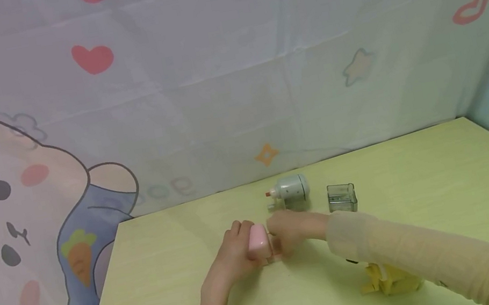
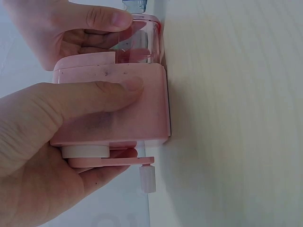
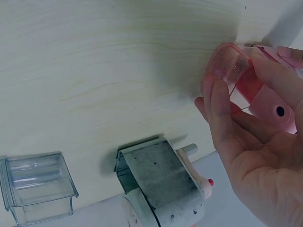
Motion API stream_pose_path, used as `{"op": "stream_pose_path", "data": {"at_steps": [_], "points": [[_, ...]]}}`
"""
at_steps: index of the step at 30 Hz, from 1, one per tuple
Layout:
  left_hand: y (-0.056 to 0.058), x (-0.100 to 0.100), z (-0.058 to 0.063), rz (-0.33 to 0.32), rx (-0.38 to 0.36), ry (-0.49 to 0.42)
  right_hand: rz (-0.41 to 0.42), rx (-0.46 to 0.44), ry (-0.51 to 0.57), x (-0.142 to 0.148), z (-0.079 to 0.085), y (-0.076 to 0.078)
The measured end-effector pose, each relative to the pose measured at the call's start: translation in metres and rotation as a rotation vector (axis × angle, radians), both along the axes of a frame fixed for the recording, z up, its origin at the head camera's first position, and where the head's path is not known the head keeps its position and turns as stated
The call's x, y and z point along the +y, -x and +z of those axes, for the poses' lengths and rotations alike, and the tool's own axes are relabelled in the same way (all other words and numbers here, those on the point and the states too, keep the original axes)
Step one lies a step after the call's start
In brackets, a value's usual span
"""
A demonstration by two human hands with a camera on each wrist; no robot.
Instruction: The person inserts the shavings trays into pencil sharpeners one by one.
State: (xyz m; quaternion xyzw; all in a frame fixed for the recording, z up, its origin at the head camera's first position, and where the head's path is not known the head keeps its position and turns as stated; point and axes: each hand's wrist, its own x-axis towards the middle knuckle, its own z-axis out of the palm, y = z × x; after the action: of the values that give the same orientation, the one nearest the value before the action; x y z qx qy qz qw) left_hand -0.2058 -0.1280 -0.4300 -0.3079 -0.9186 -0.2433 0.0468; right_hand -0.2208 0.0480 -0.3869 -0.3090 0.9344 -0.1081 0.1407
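Observation:
A pink crank pencil sharpener [image 1: 258, 242] stands on the table between the two hands. My left hand [image 1: 230, 256] grips its body, the thumb lying flat along the pink side in the left wrist view. Its crank arm and pale handle [image 2: 148, 178] stick out at the end away from the right hand. With fingers and thumb, my right hand [image 1: 288, 229] holds the clear shavings drawer [image 3: 227, 66], which stands partly out of the sharpener's body. Clear walls of the drawer show between the right fingers and the pink housing.
Behind the hands stands a grey crank pencil sharpener [image 1: 291, 189], with a separate clear grey drawer [image 1: 342, 197] to its right. A yellow object [image 1: 392, 279] lies partly hidden under the right sleeve. A printed cloth [image 1: 225, 96] hangs along the table's back edge.

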Motion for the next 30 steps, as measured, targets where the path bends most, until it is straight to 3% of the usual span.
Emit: {"op": "stream_pose_path", "data": {"at_steps": [9,15,30], "points": [[-0.001,0.001,0.001,-0.003,0.000,-0.003,0.024,0.014,0.017,-0.003,-0.002,0.000],[-0.001,0.001,0.001,-0.005,0.009,0.000,-0.013,0.002,0.018,-0.004,-0.005,0.003],[0.000,0.002,-0.001,-0.009,0.035,0.004,-0.124,-0.048,0.154,-0.005,-0.015,0.001]]}}
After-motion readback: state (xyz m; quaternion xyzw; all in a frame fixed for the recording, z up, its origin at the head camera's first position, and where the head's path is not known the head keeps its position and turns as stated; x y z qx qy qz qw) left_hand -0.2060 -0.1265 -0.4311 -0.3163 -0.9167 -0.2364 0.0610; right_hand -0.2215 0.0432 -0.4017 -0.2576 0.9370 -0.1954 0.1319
